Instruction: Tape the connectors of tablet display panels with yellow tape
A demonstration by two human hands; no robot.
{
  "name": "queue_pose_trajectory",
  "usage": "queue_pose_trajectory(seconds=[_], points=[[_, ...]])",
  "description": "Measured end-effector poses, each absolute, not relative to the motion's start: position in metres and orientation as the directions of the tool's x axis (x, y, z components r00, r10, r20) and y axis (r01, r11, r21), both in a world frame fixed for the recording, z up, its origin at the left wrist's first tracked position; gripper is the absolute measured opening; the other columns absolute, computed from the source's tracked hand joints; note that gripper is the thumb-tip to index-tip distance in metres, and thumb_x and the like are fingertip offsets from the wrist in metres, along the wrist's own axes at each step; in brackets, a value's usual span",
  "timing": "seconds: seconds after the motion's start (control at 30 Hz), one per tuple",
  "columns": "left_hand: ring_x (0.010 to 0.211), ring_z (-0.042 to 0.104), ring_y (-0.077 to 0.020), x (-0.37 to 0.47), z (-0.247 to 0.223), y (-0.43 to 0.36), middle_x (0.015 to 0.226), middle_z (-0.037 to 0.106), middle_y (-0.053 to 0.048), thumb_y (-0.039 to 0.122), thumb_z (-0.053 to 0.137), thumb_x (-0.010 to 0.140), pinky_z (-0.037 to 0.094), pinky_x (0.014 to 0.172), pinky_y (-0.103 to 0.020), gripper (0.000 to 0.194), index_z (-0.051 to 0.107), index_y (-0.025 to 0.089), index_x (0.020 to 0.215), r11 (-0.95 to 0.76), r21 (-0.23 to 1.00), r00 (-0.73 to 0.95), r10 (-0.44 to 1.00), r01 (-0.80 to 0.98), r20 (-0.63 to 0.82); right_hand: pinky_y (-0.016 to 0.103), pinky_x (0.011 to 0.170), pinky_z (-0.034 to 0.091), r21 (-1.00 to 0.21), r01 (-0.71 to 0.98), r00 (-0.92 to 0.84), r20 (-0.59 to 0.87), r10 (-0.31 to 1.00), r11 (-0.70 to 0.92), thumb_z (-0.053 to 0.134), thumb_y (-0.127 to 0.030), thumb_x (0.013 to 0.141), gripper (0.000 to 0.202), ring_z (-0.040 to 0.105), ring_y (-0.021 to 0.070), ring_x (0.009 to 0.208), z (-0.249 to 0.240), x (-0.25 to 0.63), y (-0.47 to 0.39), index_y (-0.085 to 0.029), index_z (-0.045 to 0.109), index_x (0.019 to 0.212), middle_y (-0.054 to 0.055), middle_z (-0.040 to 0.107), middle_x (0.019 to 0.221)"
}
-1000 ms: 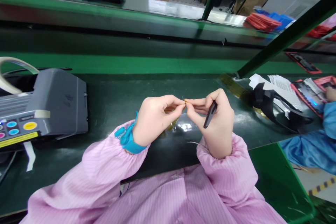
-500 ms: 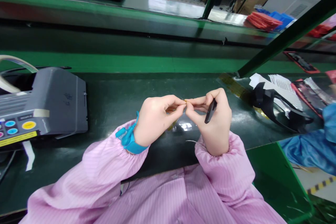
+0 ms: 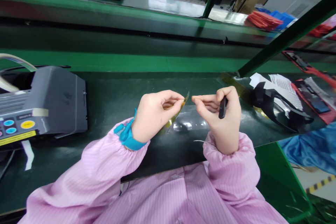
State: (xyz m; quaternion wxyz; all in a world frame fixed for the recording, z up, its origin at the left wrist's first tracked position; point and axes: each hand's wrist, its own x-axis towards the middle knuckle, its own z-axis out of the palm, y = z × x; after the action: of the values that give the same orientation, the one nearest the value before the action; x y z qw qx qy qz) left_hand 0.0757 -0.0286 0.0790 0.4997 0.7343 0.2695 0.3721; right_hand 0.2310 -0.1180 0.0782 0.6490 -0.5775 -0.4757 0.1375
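Note:
My left hand [image 3: 157, 112], with a blue wrist strap [image 3: 131, 138] at its cuff, is closed in a pinch. Between its thumb and forefinger is a thin amber, see-through strip [image 3: 187, 96], which slants down behind the fingers. A small gap to the right, my right hand [image 3: 227, 126] also has its thumb and fingertips together; anything at those tips is too small to make out. Tucked in that same hand is a slim black tool [image 3: 223, 107], only one end showing. A shiny clear sheet [image 3: 193, 117] lies on the dark bench [image 3: 112, 94] below both hands.
A grey tape dispenser [image 3: 60, 101] stands at the left. To the right are a black strap-like band [image 3: 275, 106], papers [image 3: 285, 85] and a red tray [image 3: 325, 113], beside a co-worker's blue sleeve [image 3: 312, 150]. A green bin [image 3: 278, 178] sits below the bench's right edge.
My hands have drawn apart: the right moved to the right with the black tool, while the left stayed nearly in place. More of the amber strip shows. The co-worker's sleeve has shifted.

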Motion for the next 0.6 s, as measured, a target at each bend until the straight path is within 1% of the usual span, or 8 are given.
queue_pose_trajectory(seconds=[0.07,0.13,0.17,0.23,0.33,0.43,0.5,0.6], points=[[0.082,0.074,-0.009,0.078,0.076,-0.025,0.092,0.077,-0.004,0.024,0.071,0.093,0.055,0.067,-0.008,0.019,0.076,0.008,0.102,-0.265,0.964,0.595,0.77,-0.028,0.229,0.022,0.078,0.066,-0.908,0.27,0.479,0.414,0.774,0.32,0.08,-0.012,0.081,0.046,0.078,0.017,0.088,0.08,0.227,-0.119,-0.022,0.036,0.091,0.002,0.078,0.093],[0.08,0.074,-0.0083,0.08,0.074,-0.022,0.093,0.077,-0.004,0.026,0.072,0.092,0.056,0.072,-0.009,0.022,0.075,0.008,0.105,-0.161,0.985,0.632,0.757,-0.067,0.167,0.022,0.079,0.066,-0.921,0.216,0.471,0.389,0.792,0.323,0.082,-0.013,0.08,0.047,0.078,0.0172,0.089,0.08,0.222,-0.118,-0.021,0.036,0.09,0.003,0.078,0.095],[0.079,0.073,-0.0083,0.08,0.073,-0.02,0.092,0.077,-0.004,0.027,0.073,0.091,0.057,0.071,-0.01,0.023,0.075,0.008,0.104,-0.113,0.991,0.65,0.748,-0.072,0.132,0.022,0.08,0.066,-0.925,0.209,0.473,0.38,0.795,0.317,0.082,-0.013,0.081,0.046,0.078,0.0173,0.089,0.08,0.221,-0.118,-0.021,0.037,0.09,0.003,0.078,0.096],[0.073,0.071,-0.0093,0.08,0.073,-0.018,0.086,0.075,-0.005,0.032,0.075,0.089,0.055,0.063,-0.011,0.026,0.074,0.008,0.1,-0.022,0.999,0.68,0.732,-0.047,0.049,0.023,0.08,0.066,-0.932,0.208,0.479,0.362,0.8,0.297,0.08,-0.013,0.082,0.045,0.078,0.0184,0.09,0.078,0.219,-0.118,-0.021,0.037,0.089,0.003,0.078,0.095],[0.069,0.07,-0.0133,0.08,0.074,-0.016,0.084,0.074,-0.008,0.038,0.077,0.085,0.055,0.057,-0.016,0.032,0.073,0.009,0.098,0.075,0.997,0.694,0.717,0.017,-0.066,0.023,0.08,0.066,-0.935,0.211,0.485,0.353,0.8,0.285,0.079,-0.009,0.081,0.044,0.077,0.0209,0.096,0.076,0.218,-0.118,-0.021,0.037,0.089,0.002,0.078,0.095],[0.066,0.069,-0.0164,0.079,0.077,-0.017,0.084,0.073,-0.01,0.042,0.077,0.083,0.055,0.054,-0.021,0.035,0.073,0.01,0.097,0.109,0.992,0.699,0.705,0.058,-0.118,0.022,0.081,0.066,-0.926,0.242,0.483,0.374,0.792,0.29,0.079,-0.007,0.08,0.044,0.076,0.0217,0.098,0.076,0.217,-0.12,-0.021,0.038,0.089,0.001,0.078,0.094],[0.06,0.067,-0.0177,0.079,0.078,-0.019,0.077,0.072,-0.009,0.043,0.076,0.084,0.054,0.049,-0.023,0.035,0.073,0.01,0.097,0.118,0.991,0.704,0.698,0.068,-0.131,0.022,0.08,0.066,-0.915,0.281,0.474,0.396,0.787,0.291,0.078,-0.007,0.081,0.043,0.076,0.022,0.098,0.077,0.217,-0.121,-0.021,0.038,0.088,0.001,0.078,0.092],[0.059,0.066,-0.0162,0.078,0.079,-0.022,0.072,0.07,-0.007,0.038,0.073,0.088,0.053,0.05,-0.023,0.03,0.074,0.009,0.094,0.031,0.999,0.7,0.713,0.034,-0.046,0.021,0.078,0.065,-0.896,0.342,0.45,0.42,0.788,0.283,0.077,-0.007,0.083,0.041,0.077,0.0216,0.096,0.08,0.217,-0.123,-0.021,0.038,0.086,0.001,0.077,0.09]])
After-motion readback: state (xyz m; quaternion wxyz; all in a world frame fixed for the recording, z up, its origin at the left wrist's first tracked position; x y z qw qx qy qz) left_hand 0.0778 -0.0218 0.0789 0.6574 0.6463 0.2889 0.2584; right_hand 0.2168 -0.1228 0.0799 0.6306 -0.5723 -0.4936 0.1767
